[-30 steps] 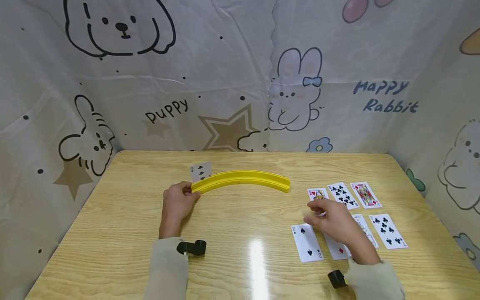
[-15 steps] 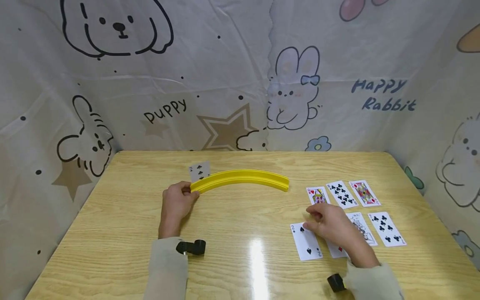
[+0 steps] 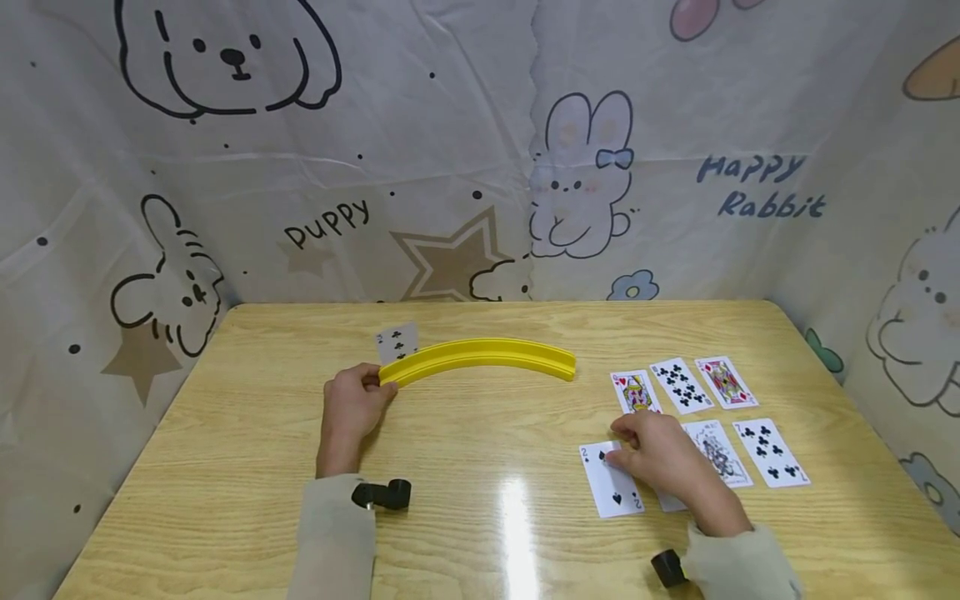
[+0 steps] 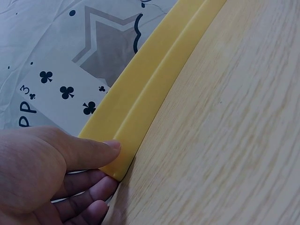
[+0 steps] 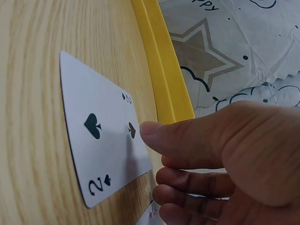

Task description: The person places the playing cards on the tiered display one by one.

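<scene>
My left hand [image 3: 354,407] pinches the left end of a curved yellow card holder [image 3: 480,352], thumb on its front and the other fingers around the end. A three of clubs [image 4: 65,96] stands upright in the holder near that hand. On the right, my right hand [image 3: 663,454] is over the table, its thumb tip at the upper edge of a face-up two of spades [image 3: 615,492]. That card lies flat. In the right wrist view, the loosely bent fingers [image 5: 187,183] sit past the card's edge, with no clear grip on it.
Around the right hand lie a queen of hearts [image 3: 636,390], a clubs card [image 3: 681,387], a red court card [image 3: 726,383], a joker-like card [image 3: 716,450] and a seven of clubs [image 3: 771,452]. Another card [image 3: 670,502] is mostly hidden under the hand. A printed cloth [image 3: 435,167] hangs behind the table.
My right hand has lowered and come in a little toward the two of spades, its thumb now over the top edge. The left hand keeps its hold on the card holder.
</scene>
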Motion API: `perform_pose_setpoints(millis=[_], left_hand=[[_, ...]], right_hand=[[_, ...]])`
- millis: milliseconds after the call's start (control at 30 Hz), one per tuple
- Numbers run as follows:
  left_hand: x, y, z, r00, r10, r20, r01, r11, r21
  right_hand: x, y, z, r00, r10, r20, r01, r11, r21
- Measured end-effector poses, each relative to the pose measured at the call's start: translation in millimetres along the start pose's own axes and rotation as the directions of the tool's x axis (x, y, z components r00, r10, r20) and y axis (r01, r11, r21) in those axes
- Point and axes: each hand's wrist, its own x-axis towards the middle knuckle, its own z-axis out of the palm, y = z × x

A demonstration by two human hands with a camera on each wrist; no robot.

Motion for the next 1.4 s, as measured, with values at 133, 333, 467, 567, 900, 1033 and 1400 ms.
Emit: perform_pose_setpoints(millis=[133, 333, 467, 567, 900, 1033, 1400], left_hand=[[0.1, 0.1, 0.2, 1.000, 0.006, -0.007, -0.006, 1.000, 0.003], [0.7, -0.6, 0.4, 1.000, 0.006, -0.008, -0.006, 1.000, 0.000], [0.9, -1.0, 0.0, 1.000, 0.005, -0.006, -0.005, 1.000, -0.002], [1.0, -1.3, -0.4, 1.000, 0.005, -0.003, -0.005, 1.000, -0.001], [0.3, -1.2, 0.7, 1.000, 0.013, -0.008, -0.013, 1.000, -0.001], [0.5, -2.0, 0.7, 1.000, 0.018, -0.014, -0.018, 1.000, -0.001], [0.7, -1.9, 0.5, 1.000, 0.009, -0.004, -0.009, 1.000, 0.005]], right_hand=[[1.4, 0.4, 0.4, 1.000, 0.015, 0.010, -0.014, 1.000, -0.017], [1.6, 1.5, 1.8, 1.000, -0.002, -0.005, 0.002, 0.999, -0.041], [1.2, 2.0, 3.4, 1.000, 0.012, -0.008, -0.013, 0.998, -0.060], [1.2, 1.5, 3.7, 1.000, 0.029, -0.003, -0.029, 0.997, -0.074], [2.7, 2.2, 6.1, 0.998, 0.060, -0.006, -0.060, 0.995, -0.085], [3.3, 2.5, 7.5, 0.998, 0.057, -0.011, -0.058, 0.996, -0.067], [0.9, -0.3, 12.7, 0.996, 0.076, -0.050, -0.074, 0.996, 0.042]])
